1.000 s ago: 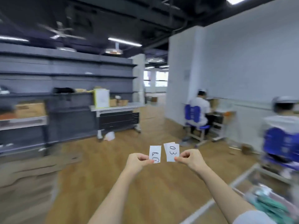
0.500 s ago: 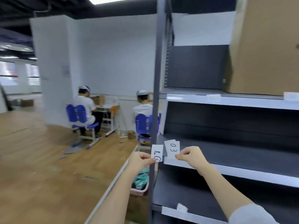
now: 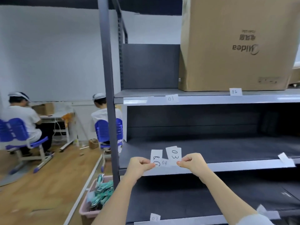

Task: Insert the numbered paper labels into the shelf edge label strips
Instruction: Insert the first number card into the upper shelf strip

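Both hands are up in front of the middle shelf's label strip (image 3: 227,167), each pinching paper. The left hand (image 3: 140,164) holds a label (image 3: 156,157) whose scrawled number I can't read for certain; the right hand (image 3: 193,162) grips the label marked 03 (image 3: 174,154), with what looks like another slip tucked behind it. The strip runs left to right just beyond and below the fingertips, so either label would need to drop down and forward into it; both hands look equally near. A label reading 04 (image 3: 164,163) sits between the hands, apparently already on the strip, though the knuckles hide its edges. Labels 01 (image 3: 171,98) and 02 (image 3: 235,91) show on the shelf above.
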Motion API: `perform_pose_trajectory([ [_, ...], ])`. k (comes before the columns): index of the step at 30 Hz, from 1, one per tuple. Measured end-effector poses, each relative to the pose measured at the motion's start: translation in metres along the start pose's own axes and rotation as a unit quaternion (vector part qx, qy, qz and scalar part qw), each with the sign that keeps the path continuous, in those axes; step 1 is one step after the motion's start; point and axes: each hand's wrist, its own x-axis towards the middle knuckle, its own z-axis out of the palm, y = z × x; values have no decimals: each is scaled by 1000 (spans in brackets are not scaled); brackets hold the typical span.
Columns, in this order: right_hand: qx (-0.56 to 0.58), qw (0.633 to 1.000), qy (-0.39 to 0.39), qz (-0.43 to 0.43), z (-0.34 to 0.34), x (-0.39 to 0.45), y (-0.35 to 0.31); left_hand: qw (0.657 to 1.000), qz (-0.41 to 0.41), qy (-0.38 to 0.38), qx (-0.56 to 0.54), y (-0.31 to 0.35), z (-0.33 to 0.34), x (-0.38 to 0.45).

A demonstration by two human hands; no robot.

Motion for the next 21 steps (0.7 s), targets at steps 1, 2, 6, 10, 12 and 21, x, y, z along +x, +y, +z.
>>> perform_pose_trajectory([
  [1, 2, 1000, 6, 3, -1, 3, 3, 1000, -2, -5, -3, -1, 4, 6],
  [2, 5, 1000, 10, 8, -3, 6, 7, 1000, -7, -11, -6, -3, 10, 12],
  [6, -1, 999, 23, 31, -15, 18, 21, 999, -19, -41, -11, -9, 36, 31],
  [10, 10, 998, 36, 48, -35, 45, 42, 998, -27, -55, -12, -12, 67, 61],
  [12, 6, 998, 41, 51, -46, 63, 53, 998, -24, -52, -7, -12, 83, 78],
  [21, 3, 999, 25, 45, -120, 177, 122, 998, -52, -22, -10, -6, 183, 169],
])
